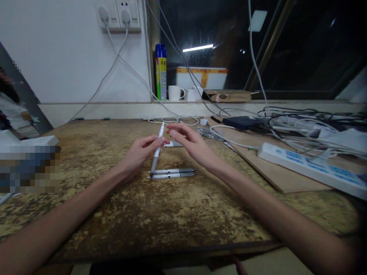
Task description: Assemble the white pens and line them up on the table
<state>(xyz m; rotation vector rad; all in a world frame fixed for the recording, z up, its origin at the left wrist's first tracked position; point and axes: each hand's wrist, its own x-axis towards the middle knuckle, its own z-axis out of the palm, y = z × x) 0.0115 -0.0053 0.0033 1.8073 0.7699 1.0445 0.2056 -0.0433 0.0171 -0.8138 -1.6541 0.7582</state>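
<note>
A white and grey pen [158,147] is pinched in my left hand [146,148], held upright at a slant with its lower end near the table. My right hand [190,142] is just to the right, its fingers apart and curved toward the pen's top, with nothing visible in them. Nearer to me, two similar pens, the front one [173,176] and the one behind it [172,171], lie side by side on the worn table [160,214]. Beyond them, more of the same pens [173,144] lie between my hands, partly hidden.
On the right, a white power strip [309,166] rests across a brown board [266,172], with tangled cables and a dark box [243,122] behind. A spray can [161,72] and white mug [174,93] stand on the sill. Blurred items sit at the left.
</note>
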